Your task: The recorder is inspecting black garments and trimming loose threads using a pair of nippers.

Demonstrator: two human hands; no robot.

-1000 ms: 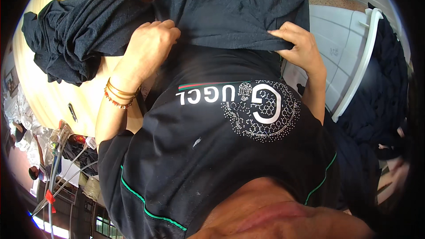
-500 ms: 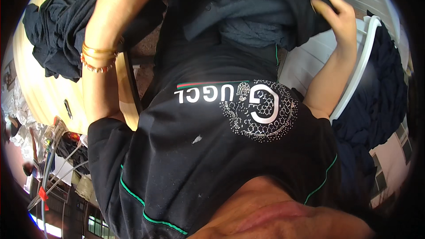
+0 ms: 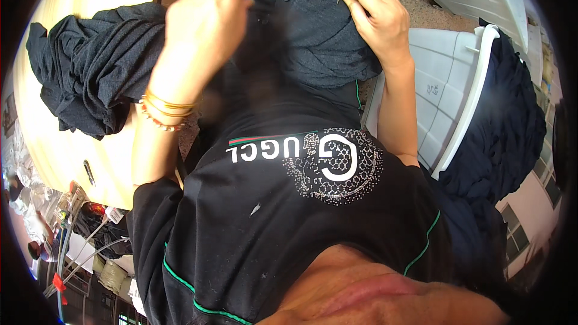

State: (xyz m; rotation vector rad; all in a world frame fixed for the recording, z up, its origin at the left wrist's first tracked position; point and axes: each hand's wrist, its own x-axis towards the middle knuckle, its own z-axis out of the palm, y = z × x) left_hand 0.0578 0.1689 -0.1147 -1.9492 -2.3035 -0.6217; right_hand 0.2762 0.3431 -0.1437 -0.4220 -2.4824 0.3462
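Note:
A dark charcoal buttoned garment [image 3: 313, 30] lies spread over my lap, its small round buttons showing near the top. Above its left side is my left hand [image 3: 211, 21], fingers curled inward; whatever they may hold is hidden. My right hand [image 3: 379, 18] is over the right part of the garment. Its thumb and fingers are pinched together, and a thin pale strand like a thread shows at the fingertips.
To my left, a pale wooden table [image 3: 57, 162] holds a heap of dark cloth [image 3: 96, 66] and a small black pen-like object [image 3: 89, 173]. A grey-white plastic bin [image 3: 448, 78] stands at my right, with navy fabric [image 3: 503, 120] beyond its rim.
The garment has come down from between my raised hands onto my lap. My right hand has moved left and now pinches; my left hand has shifted right and lower in view.

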